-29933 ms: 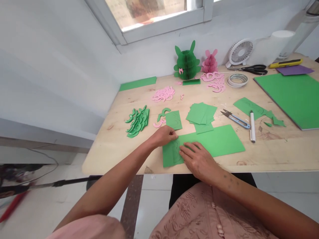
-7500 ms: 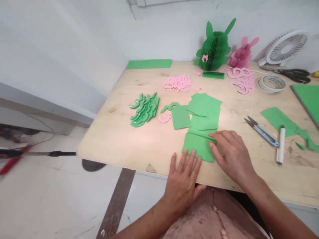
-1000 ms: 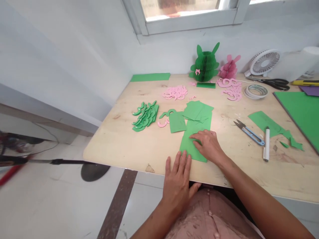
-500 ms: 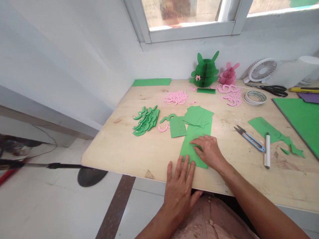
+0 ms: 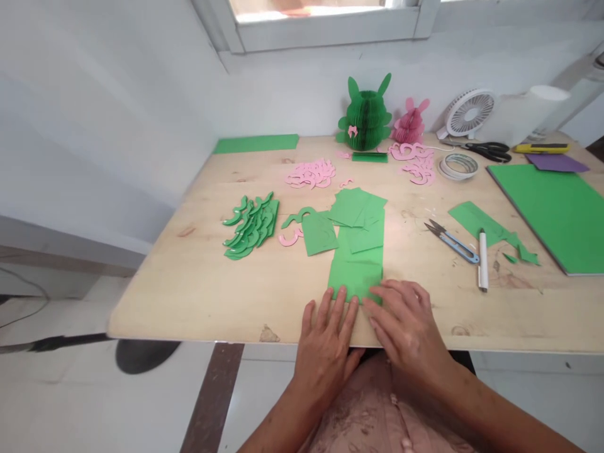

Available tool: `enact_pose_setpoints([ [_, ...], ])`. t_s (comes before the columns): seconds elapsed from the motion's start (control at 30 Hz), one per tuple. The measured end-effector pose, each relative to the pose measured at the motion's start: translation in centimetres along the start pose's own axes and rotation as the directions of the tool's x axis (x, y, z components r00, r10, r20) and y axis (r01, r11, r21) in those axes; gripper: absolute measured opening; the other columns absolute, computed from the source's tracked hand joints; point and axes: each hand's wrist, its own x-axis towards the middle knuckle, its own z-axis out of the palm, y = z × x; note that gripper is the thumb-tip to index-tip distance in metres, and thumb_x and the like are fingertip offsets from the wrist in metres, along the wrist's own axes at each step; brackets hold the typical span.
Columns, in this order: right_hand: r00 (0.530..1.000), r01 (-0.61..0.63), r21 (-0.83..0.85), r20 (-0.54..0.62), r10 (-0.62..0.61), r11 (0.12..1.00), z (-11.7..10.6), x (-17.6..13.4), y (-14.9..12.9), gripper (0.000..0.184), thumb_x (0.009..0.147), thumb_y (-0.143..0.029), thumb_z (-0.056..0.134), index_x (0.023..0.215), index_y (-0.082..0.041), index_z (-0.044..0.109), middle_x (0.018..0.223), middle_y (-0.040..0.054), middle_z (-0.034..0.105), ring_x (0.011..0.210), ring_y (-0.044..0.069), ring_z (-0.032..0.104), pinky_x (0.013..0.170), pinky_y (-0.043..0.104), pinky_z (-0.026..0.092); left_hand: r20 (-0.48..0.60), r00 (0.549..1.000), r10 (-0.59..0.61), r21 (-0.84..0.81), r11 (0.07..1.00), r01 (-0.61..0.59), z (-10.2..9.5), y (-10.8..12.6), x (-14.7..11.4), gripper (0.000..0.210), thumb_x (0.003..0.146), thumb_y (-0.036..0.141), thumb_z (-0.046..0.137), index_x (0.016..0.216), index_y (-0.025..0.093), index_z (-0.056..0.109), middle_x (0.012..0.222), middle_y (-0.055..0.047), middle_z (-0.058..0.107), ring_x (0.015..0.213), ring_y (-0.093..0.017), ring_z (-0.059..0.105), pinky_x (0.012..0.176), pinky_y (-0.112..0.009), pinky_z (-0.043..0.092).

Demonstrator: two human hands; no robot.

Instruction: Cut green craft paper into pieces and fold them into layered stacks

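Note:
A green paper sheet [image 5: 353, 274] lies near the table's front edge. My left hand [image 5: 325, 340] rests flat there, fingers spread, the tips at the sheet's near edge. At the near right corner is my right hand [image 5: 406, 321], its fingers stretched out and slightly blurred over the paper. Smaller green paper pieces [image 5: 356, 207] overlap the sheet's far end. A squarish green piece [image 5: 319, 234] lies to their left, beside a green curved cutout [image 5: 295, 217] and a pink curved cutout [image 5: 289, 239].
Left sits a pile of green cutouts [image 5: 252, 226]; behind, pink cutouts [image 5: 312, 173]. Thread snips [image 5: 453, 242] and a white marker [image 5: 482, 261] lie right. Further back are a tape roll [image 5: 457, 165], black scissors [image 5: 488, 150], a green paper figure [image 5: 365, 123] and a fan [image 5: 469, 113].
My right hand has moved toward me, from the middle of the green sheet to its near right corner. My left hand stays at the near edge. The camera view has shifted.

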Motion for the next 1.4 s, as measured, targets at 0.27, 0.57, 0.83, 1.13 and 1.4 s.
enact_pose_setpoints([
  [0.27,0.997,-0.072,-0.076,0.027,0.074,0.994,1.7,-2.4,-2.1,0.025,0.085,-0.018,0.055,0.108,-0.019,0.065,0.124,0.012,0.06,0.122,0.029,0.044,0.1,0.051,0.031,0.028,0.999,0.024,-0.053,0.998,-0.023,-0.4,-0.7,0.0,0.065,0.084,0.054,0.046,0.136,0.015,0.044,0.143,-0.01,0.042,0.135,-0.028,0.029,0.109,-0.047,0.017],
  [0.57,0.986,-0.105,-0.172,0.113,0.125,0.979,2.5,-1.8,-2.8,0.038,0.087,-0.03,0.053,0.122,-0.019,0.059,0.139,0.0132,0.047,0.131,0.033,0.031,0.104,0.055,0.024,0.039,0.998,0.05,-0.078,0.996,-0.046,-0.1,-1.0,-0.2,0.066,0.082,0.049,0.051,0.137,0.013,0.041,0.144,-0.011,0.04,0.137,-0.029,0.027,0.113,-0.052,0.01],
  [0.83,0.98,-0.083,-0.221,0.159,0.12,0.972,1.5,-1.2,-2.5,0.03,0.088,-0.028,0.051,0.115,-0.02,0.063,0.138,0.0101,0.049,0.132,0.031,0.031,0.107,0.053,0.02,0.041,0.998,0.057,-0.073,0.996,-0.054,-0.1,-1.0,-0.2,0.069,0.08,0.047,0.054,0.138,0.013,0.039,0.143,-0.011,0.042,0.137,-0.03,0.027,0.112,-0.052,0.013],
  [1.13,0.982,-0.069,-0.246,0.156,0.11,0.967,0.3,-1.7,-1.8,0.025,0.09,-0.026,0.049,0.107,-0.02,0.066,0.133,0.0078,0.054,0.131,0.029,0.034,0.107,0.051,0.02,0.021,0.998,0.067,-0.071,0.995,-0.065,0.0,-1.1,-0.2,0.066,0.08,0.042,0.053,0.137,0.012,0.041,0.142,-0.012,0.043,0.137,-0.03,0.027,0.112,-0.052,0.013],
  [1.4,0.978,-0.133,-0.257,0.12,0.169,0.957,-0.7,-3.4,-1.0,0.022,0.087,-0.023,0.054,0.107,-0.022,0.065,0.129,0.0073,0.057,0.13,0.029,0.036,0.105,0.053,0.024,0.005,0.997,0.071,-0.079,0.994,-0.07,0.1,-1.1,-0.2,0.064,0.081,0.041,0.053,0.138,0.013,0.041,0.141,-0.013,0.044,0.136,-0.03,0.029,0.112,-0.052,0.014],
])
